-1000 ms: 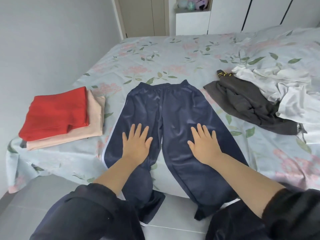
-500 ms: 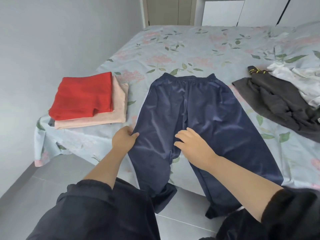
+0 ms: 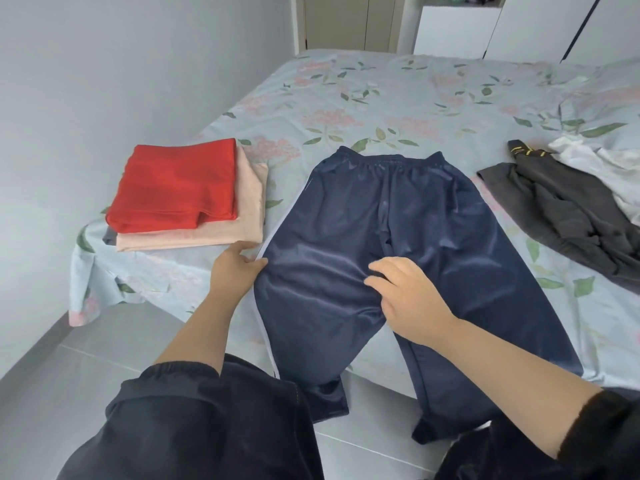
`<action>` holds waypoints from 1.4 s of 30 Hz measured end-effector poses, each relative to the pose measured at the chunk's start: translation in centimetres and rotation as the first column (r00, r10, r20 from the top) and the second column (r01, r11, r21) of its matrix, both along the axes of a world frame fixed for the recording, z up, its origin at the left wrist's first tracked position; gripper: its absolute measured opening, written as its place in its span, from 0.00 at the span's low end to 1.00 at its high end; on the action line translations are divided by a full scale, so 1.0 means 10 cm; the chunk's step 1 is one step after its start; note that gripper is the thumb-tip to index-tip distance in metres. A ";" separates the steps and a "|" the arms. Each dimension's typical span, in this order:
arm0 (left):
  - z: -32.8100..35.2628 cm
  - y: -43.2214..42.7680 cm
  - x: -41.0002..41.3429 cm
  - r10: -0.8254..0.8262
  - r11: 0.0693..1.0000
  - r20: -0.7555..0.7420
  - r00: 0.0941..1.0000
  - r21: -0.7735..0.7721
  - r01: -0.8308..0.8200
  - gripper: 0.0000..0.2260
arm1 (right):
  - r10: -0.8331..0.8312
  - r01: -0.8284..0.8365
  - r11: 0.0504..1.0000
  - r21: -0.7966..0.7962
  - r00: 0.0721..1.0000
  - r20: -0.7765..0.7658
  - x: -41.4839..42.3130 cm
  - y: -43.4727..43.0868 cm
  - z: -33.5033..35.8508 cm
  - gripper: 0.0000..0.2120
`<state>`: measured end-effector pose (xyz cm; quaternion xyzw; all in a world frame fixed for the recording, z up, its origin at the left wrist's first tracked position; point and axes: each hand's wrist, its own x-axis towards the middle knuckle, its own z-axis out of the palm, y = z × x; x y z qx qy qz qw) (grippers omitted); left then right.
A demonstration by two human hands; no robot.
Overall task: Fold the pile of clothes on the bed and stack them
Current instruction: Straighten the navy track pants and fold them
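Pants flat on bed, L hand pinching their left edge, R hand curled, gripping inner-leg fabric, stack just left

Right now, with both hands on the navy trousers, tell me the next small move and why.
Probably fold the left leg of the navy trousers over onto the right one. The left hand grips that leg's striped outer edge, the right hand pinches its inner seam, and the trousers lie flat, not yet folded.

Navy trousers, red top, floral pale-blue bedsheet
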<state>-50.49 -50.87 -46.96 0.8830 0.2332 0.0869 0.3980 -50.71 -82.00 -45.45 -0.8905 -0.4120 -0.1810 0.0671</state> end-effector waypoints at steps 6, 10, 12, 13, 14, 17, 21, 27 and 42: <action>0.04 -0.03 -0.01 -0.040 0.998 -0.113 0.993 0.042 0.045 0.13 | -0.257 0.193 0.960 -0.205 0.898 -0.358 0.00 -0.02 -0.33 0.26; 0.12 -0.08 -0.03 -0.172 0.982 -0.230 0.958 0.031 0.184 0.07 | -0.288 0.206 0.945 -0.256 0.893 -0.346 0.05 -0.02 -0.36 0.27; 0.18 -0.14 -0.04 -0.231 0.972 -0.240 0.943 -0.008 0.236 0.07 | -0.294 0.206 0.941 -0.269 0.891 -0.347 0.06 0.00 -0.37 0.27; 0.22 -0.16 -0.03 -0.260 0.965 -0.243 0.935 -0.046 0.256 0.06 | -0.295 0.212 0.941 -0.265 0.897 -0.328 0.05 0.00 -0.37 0.27; 0.25 -0.18 -0.03 -0.284 0.959 -0.254 0.924 -0.077 0.274 0.05 | -0.295 0.223 0.941 -0.256 0.910 -0.292 0.04 -0.01 -0.38 0.27; 0.35 -0.26 -0.01 -0.327 0.945 -0.306 0.894 -0.082 0.318 0.02 | -0.299 0.266 0.949 -0.168 0.929 -0.216 -0.03 -0.02 -0.38 0.28; 0.44 -0.34 -0.01 -0.319 0.946 -0.312 0.895 -0.161 0.281 0.08 | -0.373 0.359 0.928 -0.103 0.874 -0.313 0.00 -0.08 -0.32 0.28; 0.76 -0.62 0.08 -0.388 0.876 -0.248 0.888 -0.400 0.271 0.11 | -0.317 0.369 0.929 0.040 0.844 -0.432 0.15 -0.57 -0.15 0.28; 1.08 -2.74 0.38 -0.880 0.401 -0.110 0.462 -0.693 0.599 0.16 | 0.317 0.935 0.141 0.325 0.269 -0.910 0.48 -1.59 -0.07 0.20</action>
